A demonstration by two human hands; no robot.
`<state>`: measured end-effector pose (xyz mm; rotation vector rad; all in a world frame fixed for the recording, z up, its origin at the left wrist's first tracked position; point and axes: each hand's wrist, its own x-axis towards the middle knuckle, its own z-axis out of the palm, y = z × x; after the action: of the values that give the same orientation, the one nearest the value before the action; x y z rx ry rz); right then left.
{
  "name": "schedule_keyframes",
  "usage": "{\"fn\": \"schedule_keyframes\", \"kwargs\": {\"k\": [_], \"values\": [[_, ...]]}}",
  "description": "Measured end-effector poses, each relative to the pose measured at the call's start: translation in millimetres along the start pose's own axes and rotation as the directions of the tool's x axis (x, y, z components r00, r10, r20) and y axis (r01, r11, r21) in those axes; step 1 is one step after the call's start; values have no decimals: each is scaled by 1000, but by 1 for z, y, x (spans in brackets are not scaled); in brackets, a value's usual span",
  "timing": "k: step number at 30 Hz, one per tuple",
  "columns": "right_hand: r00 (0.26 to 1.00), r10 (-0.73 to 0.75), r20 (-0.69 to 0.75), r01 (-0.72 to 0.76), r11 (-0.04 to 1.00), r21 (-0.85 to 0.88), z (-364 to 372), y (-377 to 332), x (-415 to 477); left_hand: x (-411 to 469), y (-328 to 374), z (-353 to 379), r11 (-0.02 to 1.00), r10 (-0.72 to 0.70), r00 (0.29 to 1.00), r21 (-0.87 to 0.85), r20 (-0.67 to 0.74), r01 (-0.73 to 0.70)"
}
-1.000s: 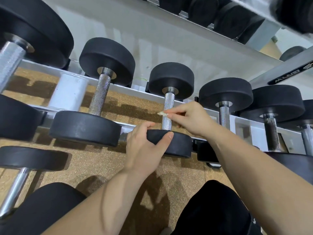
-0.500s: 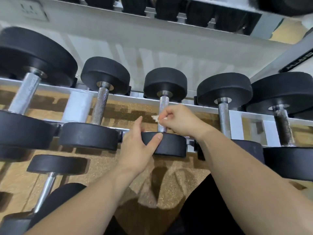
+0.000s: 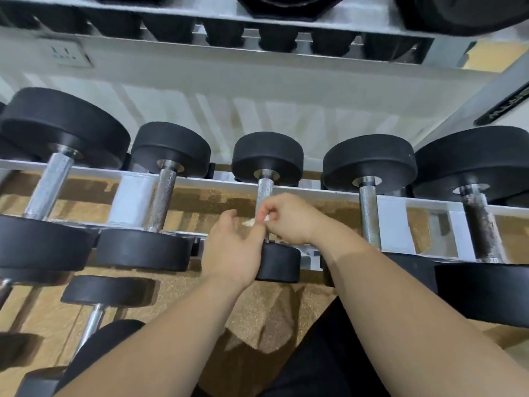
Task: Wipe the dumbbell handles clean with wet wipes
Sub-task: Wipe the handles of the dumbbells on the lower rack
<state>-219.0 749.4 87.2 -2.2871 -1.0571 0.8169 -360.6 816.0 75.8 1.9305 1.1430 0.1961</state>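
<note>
Watching the head feed, I counted dumbbells close on either side of the one being worked: a slightly larger dumbbell [image 3: 169, 150] to its left, another dumbbell [image 3: 369, 164] to its right, and a rust-darkened handle [image 3: 478, 222] further right. Both hands blocked the lower half of the middle handle, and the left hand [image 3: 232, 247] hid part of the near head. All the weights lay across the white rack rails [image 3: 415, 203]. An upper shelf [image 3: 286, 53] of black weights hung above. Behind stood a pale wall with a socket [image 3: 67, 54], and below ran a speckled tan floor [image 3: 252, 313]. The middle dumbbell [image 3: 267, 156] had round matte-black heads and a knurled silver handle [image 3: 264, 189], bright where it showed. The right hand [image 3: 289, 219] was curled at that handle, pinching a crumpled white wet wipe [image 3: 249, 222] against it. The left hand's fingers were bent up toward the wipe's loose end with the thumb raised, and I could not tell whether they gripped it.
</note>
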Motion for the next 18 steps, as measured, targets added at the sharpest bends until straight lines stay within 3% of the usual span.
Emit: {"fn": "schedule_keyframes", "kwargs": {"k": [5,8,10,15,18], "values": [[969,-42,-245,79,987,142,2,0,11,-2,-1,0,1000,15,1000,-22,-12,-15],[919,-50,-390,82,994,67,4,-4,20,-1,0,0,999,17,1000,-43,-1,-17],[914,-28,-404,48,998,41,9,-3,17,-2,1,0,998,3,1000,-56,9,-2],[973,-15,-231,38,995,95,18,7,0,-3,1,0,997,-10,1000,-73,2,10],[929,-35,-369,72,994,84,14,4,12,-3,1,-1,997,-21,1000,-70,7,21]]}}
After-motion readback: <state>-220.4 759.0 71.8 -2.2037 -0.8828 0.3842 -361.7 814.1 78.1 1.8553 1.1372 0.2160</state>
